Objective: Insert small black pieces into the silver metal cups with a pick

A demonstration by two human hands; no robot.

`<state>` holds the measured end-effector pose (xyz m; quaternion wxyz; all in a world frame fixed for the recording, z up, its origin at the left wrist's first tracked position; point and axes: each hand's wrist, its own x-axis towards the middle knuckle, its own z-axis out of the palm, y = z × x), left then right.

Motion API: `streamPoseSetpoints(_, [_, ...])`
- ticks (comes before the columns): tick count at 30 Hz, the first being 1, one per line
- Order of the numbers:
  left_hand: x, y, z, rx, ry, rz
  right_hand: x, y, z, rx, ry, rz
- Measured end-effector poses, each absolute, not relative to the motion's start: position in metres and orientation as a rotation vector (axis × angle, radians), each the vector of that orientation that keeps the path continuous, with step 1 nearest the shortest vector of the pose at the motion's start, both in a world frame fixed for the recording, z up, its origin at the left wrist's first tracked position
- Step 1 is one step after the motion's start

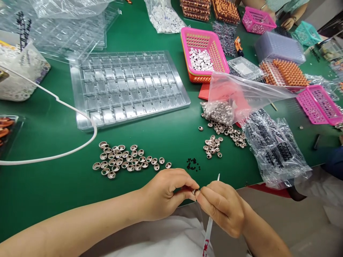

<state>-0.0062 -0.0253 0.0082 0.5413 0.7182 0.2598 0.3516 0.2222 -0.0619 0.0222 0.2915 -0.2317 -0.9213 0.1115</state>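
Observation:
Between thumb and fingers, my left hand (pixel 166 191) pinches a small silver ring-shaped metal part (pixel 195 191) near the table's front edge. My right hand (pixel 223 207) has its fingertips against the same part and also grips white pointed tweezers (pixel 208 228), tip up and red marks low down. Just beyond the hands lies a little heap of tiny black pieces (pixel 193 164). Many like silver parts (pixel 120 157) are spread to the left, and a smaller group (pixel 212 145) lies to the right.
A clear compartment tray (pixel 128 89) lies behind the parts. A pink basket (pixel 205 35) holds white pieces. Plastic bags (pixel 278 153) crowd the right side. A white cord (pixel 91 121) loops across the left. Another person's hand (pixel 288 23) shows at the far right.

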Motion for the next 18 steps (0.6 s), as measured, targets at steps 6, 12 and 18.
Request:
streamPoseSetpoints(6, [-0.006,-0.027,0.009,1.704,0.608,0.901,0.22,-0.06,0.022,-0.622,-2.429,0.347])
streamPoseSetpoints(12, [-0.006,-0.031,0.007,1.69,0.617,0.887,0.211,-0.054,0.02,-0.573,-2.364,0.16])
streamPoseSetpoints(18, [-0.009,-0.033,-0.004,1.684,0.615,0.908,0.203,-0.049,0.013,-0.531,-2.281,0.033])
